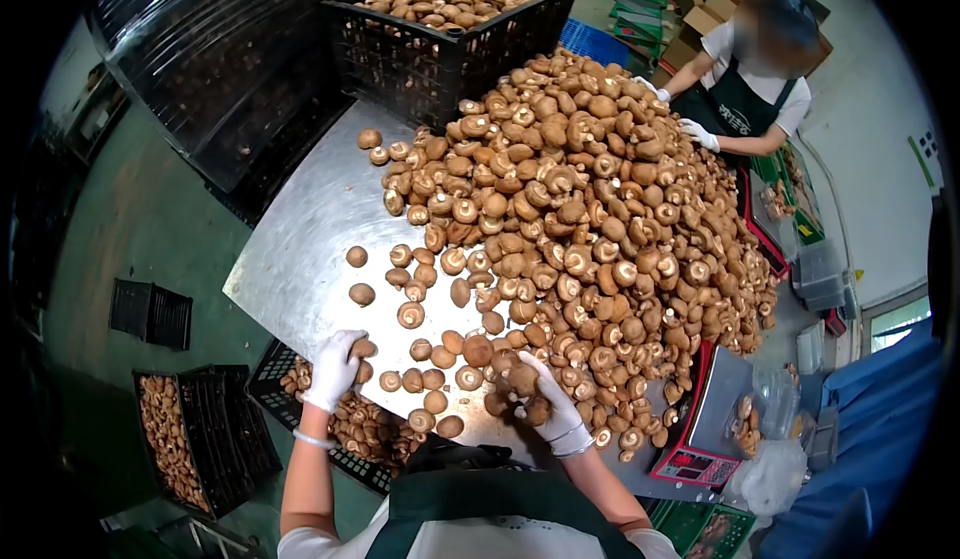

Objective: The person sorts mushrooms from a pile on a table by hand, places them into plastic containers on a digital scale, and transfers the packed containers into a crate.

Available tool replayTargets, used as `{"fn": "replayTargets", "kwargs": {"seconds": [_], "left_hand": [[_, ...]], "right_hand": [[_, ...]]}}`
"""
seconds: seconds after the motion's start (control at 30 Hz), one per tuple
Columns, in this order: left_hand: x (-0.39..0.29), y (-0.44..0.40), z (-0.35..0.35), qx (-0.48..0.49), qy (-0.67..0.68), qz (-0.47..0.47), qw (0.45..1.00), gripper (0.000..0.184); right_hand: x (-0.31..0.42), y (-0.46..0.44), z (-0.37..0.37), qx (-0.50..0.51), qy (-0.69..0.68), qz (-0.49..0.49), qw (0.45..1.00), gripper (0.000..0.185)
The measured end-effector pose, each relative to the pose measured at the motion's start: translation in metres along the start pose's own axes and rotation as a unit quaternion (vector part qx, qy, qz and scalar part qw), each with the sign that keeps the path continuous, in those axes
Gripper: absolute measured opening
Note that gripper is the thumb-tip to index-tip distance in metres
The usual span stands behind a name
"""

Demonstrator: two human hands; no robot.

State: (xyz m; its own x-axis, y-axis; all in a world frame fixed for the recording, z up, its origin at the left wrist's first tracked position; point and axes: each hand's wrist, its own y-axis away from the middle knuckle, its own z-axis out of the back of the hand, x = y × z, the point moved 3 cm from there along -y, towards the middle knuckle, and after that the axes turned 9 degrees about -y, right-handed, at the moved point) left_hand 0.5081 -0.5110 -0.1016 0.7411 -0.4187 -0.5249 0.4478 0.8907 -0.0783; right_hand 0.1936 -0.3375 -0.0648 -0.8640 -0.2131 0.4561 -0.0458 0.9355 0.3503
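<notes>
Handling round brown mushrooms [522, 381]

Your white-gloved right hand [557, 414] has its fingers clamped around several, likely cupped to keep them together; your white-gloved left hand's [334, 371] fingers touch one, grip unclear. Beyond, more heap on the shiny metal tabletop [300, 224].

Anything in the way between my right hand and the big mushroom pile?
Nothing visible: the right hand, with a few mushrooms in its fingers, is at the near edge of the pile.
</notes>
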Motion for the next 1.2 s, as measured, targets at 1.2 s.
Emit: {"fn": "replayTargets", "kwargs": {"seconds": [1.2], "left_hand": [[-0.058, 0.004, -0.022, 0.011, 0.731, 0.22, 0.646, 0.038]], "right_hand": [[0.041, -0.163, -0.034, -0.002, 0.433, 0.143, 0.89, 0.056]]}}
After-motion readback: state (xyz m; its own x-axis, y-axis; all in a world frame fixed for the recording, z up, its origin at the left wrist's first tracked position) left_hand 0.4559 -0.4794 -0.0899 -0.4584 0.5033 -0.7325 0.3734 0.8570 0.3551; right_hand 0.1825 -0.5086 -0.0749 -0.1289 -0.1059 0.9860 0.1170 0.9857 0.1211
